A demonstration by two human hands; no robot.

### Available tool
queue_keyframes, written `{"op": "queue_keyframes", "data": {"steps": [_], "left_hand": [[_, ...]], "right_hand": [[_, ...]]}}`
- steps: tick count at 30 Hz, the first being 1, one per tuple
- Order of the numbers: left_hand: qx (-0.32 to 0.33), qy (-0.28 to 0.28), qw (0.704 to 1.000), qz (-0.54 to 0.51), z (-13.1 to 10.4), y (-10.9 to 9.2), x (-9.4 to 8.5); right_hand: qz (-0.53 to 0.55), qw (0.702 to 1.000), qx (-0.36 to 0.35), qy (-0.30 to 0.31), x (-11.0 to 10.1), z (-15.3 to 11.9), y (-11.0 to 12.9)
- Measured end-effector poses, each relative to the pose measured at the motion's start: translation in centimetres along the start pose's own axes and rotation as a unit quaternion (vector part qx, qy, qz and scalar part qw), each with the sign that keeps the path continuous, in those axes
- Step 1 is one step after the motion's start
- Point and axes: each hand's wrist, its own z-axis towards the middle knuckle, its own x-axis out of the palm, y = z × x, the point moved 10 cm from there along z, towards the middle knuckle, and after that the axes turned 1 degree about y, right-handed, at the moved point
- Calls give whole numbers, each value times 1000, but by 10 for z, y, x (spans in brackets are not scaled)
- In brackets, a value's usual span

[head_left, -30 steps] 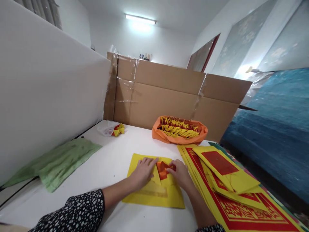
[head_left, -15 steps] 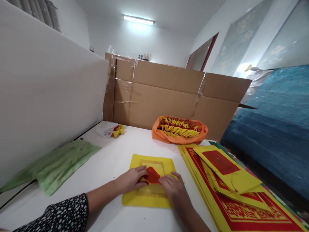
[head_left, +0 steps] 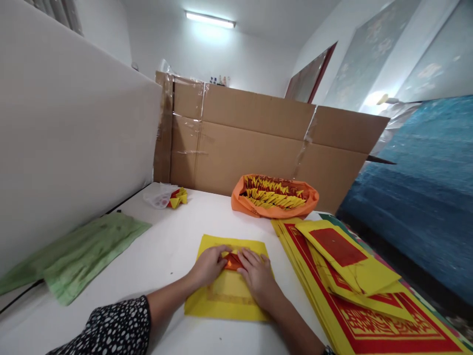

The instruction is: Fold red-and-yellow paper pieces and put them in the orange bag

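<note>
A small folded red and yellow paper piece (head_left: 232, 261) lies on a flat yellow sheet (head_left: 225, 301) in the middle of the white table (head_left: 173, 246). My left hand (head_left: 207, 266) presses on its left side with bent fingers. On the right side my right hand (head_left: 256, 274) lies flat over it, fingertips on the fold. Most of the folded piece is hidden under my fingers.
A stack of yellow and red printed sheets (head_left: 354, 291) lies to the right. An orange bag (head_left: 274, 197) with several folded pieces stands behind, before a cardboard wall (head_left: 258, 138). Green paper (head_left: 77, 254) lies left; a small plastic bag (head_left: 162, 196) with folded pieces sits far left.
Both hands have come closer together over the folded piece, which now looks smaller and more folded. The view has shifted slightly.
</note>
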Motion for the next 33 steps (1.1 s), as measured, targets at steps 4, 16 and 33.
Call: {"op": "queue_keyframes", "data": {"steps": [4, 16, 33], "left_hand": [[54, 15, 994, 90, -4, -14, 3], [90, 23, 988, 119, -9, -23, 4], [103, 43, 986, 126, -8, -21, 10]], "right_hand": [[-58, 998, -20, 2, 12, -11, -2], [-80, 995, -31, -42, 9, -16, -2], [-42, 995, -52, -75, -5, -20, 7]]}}
